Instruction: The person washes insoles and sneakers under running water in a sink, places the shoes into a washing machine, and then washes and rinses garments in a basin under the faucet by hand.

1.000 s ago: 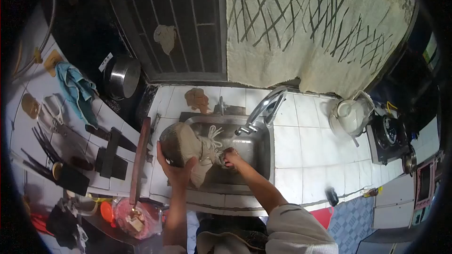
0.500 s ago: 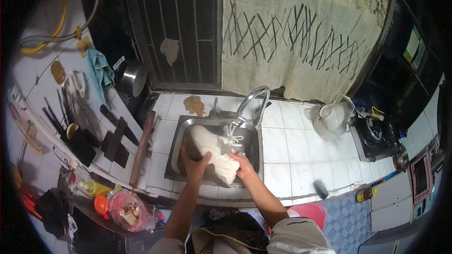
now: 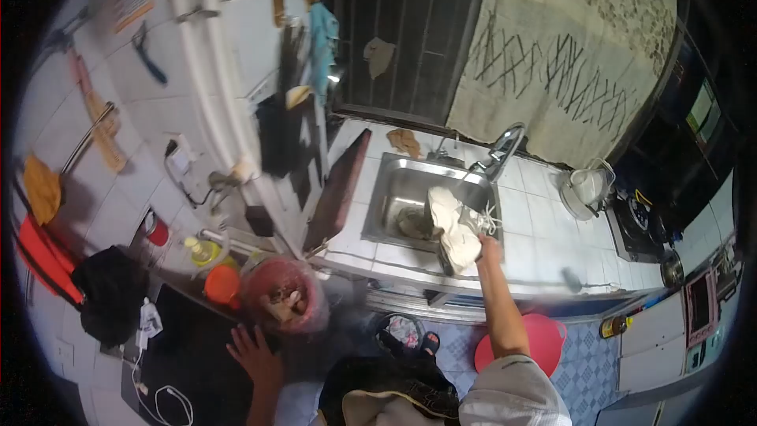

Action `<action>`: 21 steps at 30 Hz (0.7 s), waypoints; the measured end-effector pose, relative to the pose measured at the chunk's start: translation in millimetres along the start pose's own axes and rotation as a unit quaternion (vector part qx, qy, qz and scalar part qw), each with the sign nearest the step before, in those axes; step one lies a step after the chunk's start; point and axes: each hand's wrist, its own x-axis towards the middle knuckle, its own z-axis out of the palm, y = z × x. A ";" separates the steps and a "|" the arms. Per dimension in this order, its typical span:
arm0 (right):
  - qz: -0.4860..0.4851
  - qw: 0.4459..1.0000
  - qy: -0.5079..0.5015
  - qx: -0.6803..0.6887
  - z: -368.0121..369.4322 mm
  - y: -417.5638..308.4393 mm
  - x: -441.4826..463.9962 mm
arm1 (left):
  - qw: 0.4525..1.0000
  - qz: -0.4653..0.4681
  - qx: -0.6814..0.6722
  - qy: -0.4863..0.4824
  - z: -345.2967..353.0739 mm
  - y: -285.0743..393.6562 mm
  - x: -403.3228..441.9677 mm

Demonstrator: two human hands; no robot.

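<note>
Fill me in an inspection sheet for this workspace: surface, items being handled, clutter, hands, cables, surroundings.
Surface: white tiled counter with steel sink.
Items handled: beige fabric item with white laces, at the sink's front edge.
Clutter: brown cloth behind the sink; scraps in a pink-lined container.
Hands: right hand grips the fabric item; left hand open, fingers spread, by a black surface.
Cables: white cable looped on the black surface; at the sink, nothing seen.
Surroundings: patterned curtain; pink basin on the floor.

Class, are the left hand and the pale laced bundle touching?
Apart: the head view shows a wide gap between left hand and pale laced bundle.
</note>
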 end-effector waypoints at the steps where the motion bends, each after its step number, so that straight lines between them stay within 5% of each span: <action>1: 0.002 0.999 -0.037 -0.016 -6.2 4.2 -5.4 | 1.000 -0.007 0.001 0.001 2.3 -18.7 -11.8; 2: -0.032 0.988 -0.053 -0.142 -4.4 -17.6 -41.3 | 0.998 -0.036 -0.012 -0.041 6.2 -36.6 -22.8; 5: -0.125 0.968 -0.086 -0.203 12.7 -57.0 -131.2 | 0.996 -0.060 -0.008 -0.069 20.4 -72.7 -34.9; 7: -0.112 0.964 -0.120 -0.208 20.5 -63.9 -163.1 | 0.998 0.018 -0.051 -0.037 21.8 -85.2 -33.9; 9: -0.160 0.881 -0.257 -0.363 31.2 -65.4 -189.6 | 0.996 0.062 -0.043 -0.042 10.9 -85.4 -26.6; 13: -0.140 0.795 -0.410 -0.424 73.3 -55.5 -252.6 | 0.987 0.118 -0.105 -0.013 -36.7 -93.6 -3.9; 17: -0.036 0.774 -0.598 -0.202 133.2 0.5 -329.0 | 0.982 0.145 -0.107 0.054 -112.2 -114.4 27.0; 20: -0.048 0.715 -0.564 -0.411 188.0 77.7 -404.3 | 0.980 0.168 -0.084 0.070 -141.8 -124.8 37.5; 21: -0.055 0.742 -0.502 -0.442 200.4 95.1 -441.1 | 0.980 0.170 -0.083 0.067 -146.6 -125.4 38.9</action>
